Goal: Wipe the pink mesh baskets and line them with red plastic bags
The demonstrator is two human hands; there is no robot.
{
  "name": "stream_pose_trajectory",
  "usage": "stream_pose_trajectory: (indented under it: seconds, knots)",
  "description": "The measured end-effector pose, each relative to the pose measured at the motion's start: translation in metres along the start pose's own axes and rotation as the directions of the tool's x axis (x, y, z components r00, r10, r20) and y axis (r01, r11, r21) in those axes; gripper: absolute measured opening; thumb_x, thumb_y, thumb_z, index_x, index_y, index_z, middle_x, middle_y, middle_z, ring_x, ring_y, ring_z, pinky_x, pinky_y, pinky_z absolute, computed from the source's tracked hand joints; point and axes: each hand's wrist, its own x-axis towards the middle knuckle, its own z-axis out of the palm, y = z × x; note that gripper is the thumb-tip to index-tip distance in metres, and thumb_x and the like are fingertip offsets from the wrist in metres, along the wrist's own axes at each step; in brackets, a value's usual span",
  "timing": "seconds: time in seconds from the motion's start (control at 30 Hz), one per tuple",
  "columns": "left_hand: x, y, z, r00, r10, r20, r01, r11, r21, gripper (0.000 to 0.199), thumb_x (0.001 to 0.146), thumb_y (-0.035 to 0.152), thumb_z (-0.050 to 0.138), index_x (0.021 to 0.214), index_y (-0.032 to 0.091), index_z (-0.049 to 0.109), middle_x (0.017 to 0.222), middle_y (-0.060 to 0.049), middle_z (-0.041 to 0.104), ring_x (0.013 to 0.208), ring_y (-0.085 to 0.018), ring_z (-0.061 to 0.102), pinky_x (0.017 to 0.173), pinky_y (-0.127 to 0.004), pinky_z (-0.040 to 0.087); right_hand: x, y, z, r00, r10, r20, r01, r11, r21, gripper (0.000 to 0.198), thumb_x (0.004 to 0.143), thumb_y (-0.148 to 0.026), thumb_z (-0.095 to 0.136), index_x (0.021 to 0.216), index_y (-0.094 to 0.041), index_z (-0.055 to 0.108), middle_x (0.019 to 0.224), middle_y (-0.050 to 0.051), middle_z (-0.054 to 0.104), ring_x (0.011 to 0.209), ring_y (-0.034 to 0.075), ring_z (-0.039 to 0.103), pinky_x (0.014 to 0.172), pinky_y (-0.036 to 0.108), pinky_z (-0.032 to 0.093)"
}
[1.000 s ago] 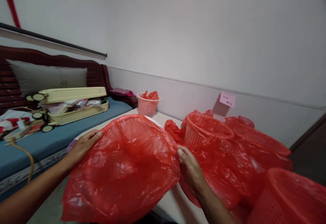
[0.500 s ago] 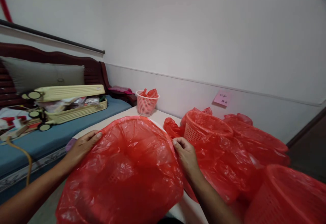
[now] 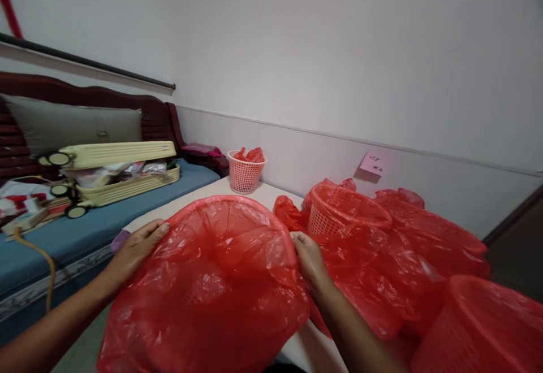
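A red plastic bag (image 3: pixel 203 316) lines a round basket in front of me and is folded over its rim (image 3: pixel 231 199). The see-through film hangs loosely and hides most of the basket's body. On the left side of the rim, my left hand (image 3: pixel 138 248) is closed on the bag's edge, thumb on top. Opposite it, my right hand (image 3: pixel 310 257) pinches the bag at the rim's right side, its fingertips partly hidden. Just beyond that hand stands a perforated basket (image 3: pixel 324 220) with a red bag over it.
More bag-covered baskets (image 3: pixel 462 322) crowd the right side. At the back of the pale table (image 3: pixel 203 192) stands a white-rimmed basket (image 3: pixel 245 176) with red bags inside. An open yellow suitcase (image 3: pixel 127 189) lies on the blue seat at left. A pink note (image 3: pixel 372 162) is on the wall.
Red film now covers the far right stretch of rim, where white showed before. My right hand has shifted slightly right along the edge; my left hand stays nearly in place.
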Motion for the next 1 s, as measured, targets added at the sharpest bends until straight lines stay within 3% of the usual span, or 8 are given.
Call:
stream_pose_trajectory:
  seconds: [0.13,0.2,0.27,0.37,0.5,0.67,0.87,1.0]
  knots:
    - [0.003,-0.003,-0.003,1.000,0.011,-0.010,-0.011,1.000,-0.001,0.045,0.070,0.066,0.066,0.083,0.024,0.060,0.070,0.003,0.063,0.060,-0.015,0.056,0.054,-0.023,0.045,-0.002,0.015,0.000,0.988,0.095,0.118,-0.096,0.995,0.000,0.023,0.066,-0.041,0.071,0.065,-0.021,0.060,0.058,-0.001,0.062,0.053,0.016,0.052,0.053,0.028,0.042]
    - [0.006,-0.004,-0.004,0.999,0.026,-0.021,-0.027,1.000,-0.010,0.045,0.070,0.066,0.066,0.084,0.024,0.060,0.071,0.003,0.063,0.061,-0.014,0.056,0.055,-0.023,0.045,0.000,0.017,-0.003,0.994,0.070,0.088,-0.066,0.997,-0.047,0.021,0.064,-0.039,0.071,0.065,-0.020,0.062,0.060,-0.001,0.063,0.055,0.016,0.053,0.055,0.029,0.043]
    - [0.009,-0.004,-0.004,0.999,0.038,-0.032,-0.038,0.999,-0.013,0.045,0.069,0.066,0.067,0.086,0.024,0.061,0.074,0.003,0.063,0.065,-0.015,0.057,0.058,-0.023,0.046,0.003,0.011,-0.009,1.000,-0.012,-0.019,0.010,0.995,-0.098,0.021,0.065,-0.040,0.069,0.067,-0.020,0.062,0.063,0.000,0.062,0.059,0.017,0.053,0.057,0.030,0.043]
    - [0.012,0.000,0.001,0.999,0.038,-0.031,-0.039,0.999,-0.022,0.048,0.069,0.066,0.067,0.089,0.023,0.061,0.074,0.002,0.063,0.067,-0.017,0.059,0.059,-0.025,0.047,0.008,-0.008,-0.014,0.969,-0.215,-0.119,0.191,0.964,-0.185,0.027,0.072,-0.047,0.063,0.079,-0.021,0.063,0.075,0.002,0.063,0.071,0.020,0.057,0.066,0.032,0.045]
    - [0.013,0.011,0.013,0.998,0.051,-0.019,-0.052,0.998,-0.036,0.048,0.067,0.066,0.068,0.082,0.021,0.061,0.068,0.002,0.062,0.059,-0.015,0.055,0.054,-0.025,0.043,0.004,-0.022,-0.006,0.915,-0.401,0.044,0.385,0.837,-0.388,0.033,0.077,-0.047,0.061,0.097,-0.020,0.063,0.093,0.007,0.066,0.087,0.025,0.059,0.079,0.036,0.045]
    - [0.014,0.020,0.022,0.998,0.062,0.025,-0.060,0.995,-0.083,0.045,0.069,0.063,0.068,0.078,0.020,0.063,0.071,0.000,0.065,0.063,-0.017,0.058,0.060,-0.027,0.046,0.002,-0.010,0.002,0.919,-0.370,0.136,0.377,0.721,-0.581,0.018,0.078,-0.037,0.051,0.082,-0.022,0.061,0.084,0.006,0.066,0.082,0.025,0.058,0.075,0.035,0.041]
    - [0.009,0.006,0.012,1.000,-0.027,-0.001,0.026,0.974,-0.224,0.039,0.069,0.058,0.070,0.069,0.020,0.059,0.064,0.001,0.064,0.057,-0.015,0.056,0.054,-0.026,0.042,0.013,-0.001,-0.013,0.947,-0.307,0.090,0.305,0.785,-0.539,0.025,0.075,-0.045,0.055,0.079,-0.021,0.061,0.073,0.002,0.065,0.069,0.022,0.056,0.066,0.032,0.041]
    - [-0.003,0.003,0.000,0.986,-0.146,0.085,0.165,0.938,-0.304,0.046,0.072,0.064,0.063,0.073,0.018,0.062,0.067,-0.003,0.067,0.059,-0.018,0.061,0.055,-0.029,0.046,0.015,0.001,-0.018,0.953,-0.289,0.089,0.292,0.807,-0.513,0.027,0.075,-0.047,0.056,0.078,-0.020,0.060,0.074,0.003,0.065,0.068,0.022,0.056,0.066,0.032,0.042]
